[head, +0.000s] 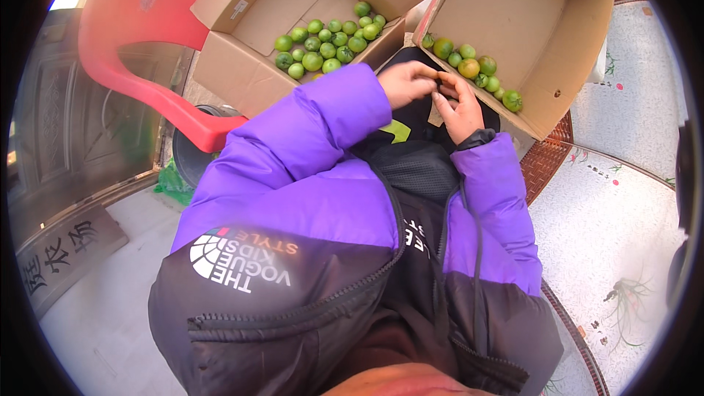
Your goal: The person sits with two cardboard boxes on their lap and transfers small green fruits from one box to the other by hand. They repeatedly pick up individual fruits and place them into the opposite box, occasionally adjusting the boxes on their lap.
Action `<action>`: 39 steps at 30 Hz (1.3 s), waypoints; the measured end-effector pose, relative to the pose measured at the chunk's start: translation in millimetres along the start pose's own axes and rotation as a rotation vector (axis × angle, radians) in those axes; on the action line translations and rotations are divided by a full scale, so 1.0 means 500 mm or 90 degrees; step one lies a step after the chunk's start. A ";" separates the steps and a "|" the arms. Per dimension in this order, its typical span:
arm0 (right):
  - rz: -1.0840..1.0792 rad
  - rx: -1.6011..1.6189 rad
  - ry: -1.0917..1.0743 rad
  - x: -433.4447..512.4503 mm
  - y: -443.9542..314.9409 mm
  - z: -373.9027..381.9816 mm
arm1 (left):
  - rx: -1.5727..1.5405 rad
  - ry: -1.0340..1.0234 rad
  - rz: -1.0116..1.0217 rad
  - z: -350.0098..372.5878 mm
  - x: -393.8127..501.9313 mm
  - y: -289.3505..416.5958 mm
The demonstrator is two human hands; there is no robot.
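My left hand and my right hand meet fingertip to fingertip above my lap. A small dark spot shows between the fingers; whether it is something pinched or just a gap, I cannot tell. Just beyond my left hand, an open cardboard box holds many green tomatoes, gathered towards its near right side. Beyond my right hand, a second cardboard box is tilted, with several tomatoes lined along its near edge. Most of these are green, and a few are turning orange.
A red plastic chair stands at the left, its arm reaching close to my left sleeve. Below it are a dark bucket and a green plastic bag. A sign board with writing lies lower left. Brown woven edging borders pale patterned panels at right.
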State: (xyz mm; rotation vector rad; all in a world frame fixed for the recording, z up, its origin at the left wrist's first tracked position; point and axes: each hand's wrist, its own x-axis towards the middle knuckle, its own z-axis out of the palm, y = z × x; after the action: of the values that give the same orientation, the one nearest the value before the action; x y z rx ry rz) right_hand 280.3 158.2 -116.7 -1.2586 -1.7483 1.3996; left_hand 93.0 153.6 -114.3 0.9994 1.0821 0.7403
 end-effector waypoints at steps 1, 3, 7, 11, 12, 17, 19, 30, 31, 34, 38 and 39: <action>0.024 0.006 -0.003 -0.001 0.002 -0.002 | 0.135 0.016 0.019 -0.043 0.005 0.006; 0.070 0.025 -0.023 -0.007 0.002 -0.006 | 0.084 0.051 -0.004 -0.161 0.004 0.016; 0.068 0.004 -0.018 -0.015 0.000 -0.009 | 0.687 0.607 -0.178 -0.364 -0.010 -0.045; 0.051 -0.043 -0.025 -0.019 0.005 -0.017 | 0.750 0.638 -0.248 -0.401 0.007 -0.124; 0.063 -0.032 -0.018 -0.019 0.006 -0.018 | 0.752 0.605 -0.265 -0.401 0.011 -0.134; 0.090 -0.060 -0.013 -0.013 0.008 -0.017 | 0.784 0.499 -0.300 -0.429 0.023 -0.132; 0.081 -0.022 -0.030 -0.012 0.007 -0.015 | 0.781 0.489 -0.285 -0.437 0.026 -0.134; 0.079 0.063 -0.024 -0.014 -0.037 -0.005 | 0.363 0.371 0.115 -0.176 -0.047 0.024; 0.066 0.117 -0.038 -0.017 -0.046 -0.004 | 0.278 0.267 0.156 -0.125 -0.064 0.032; 0.045 0.263 -0.101 -0.026 -0.067 -0.002 | 0.398 0.117 0.259 -0.018 -0.093 0.047; 0.122 0.193 -0.123 -0.025 -0.064 -0.017 | 0.321 0.075 0.213 0.019 -0.089 0.038; 0.107 0.201 -0.059 -0.020 -0.058 -0.020 | 0.314 0.088 0.161 0.012 -0.082 0.034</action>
State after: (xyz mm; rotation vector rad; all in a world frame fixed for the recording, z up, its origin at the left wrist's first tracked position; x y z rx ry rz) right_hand 283.8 152.8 -85.2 -1.2032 -1.4325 1.7757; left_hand 85.4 122.3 -82.7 1.5439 1.3072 0.7704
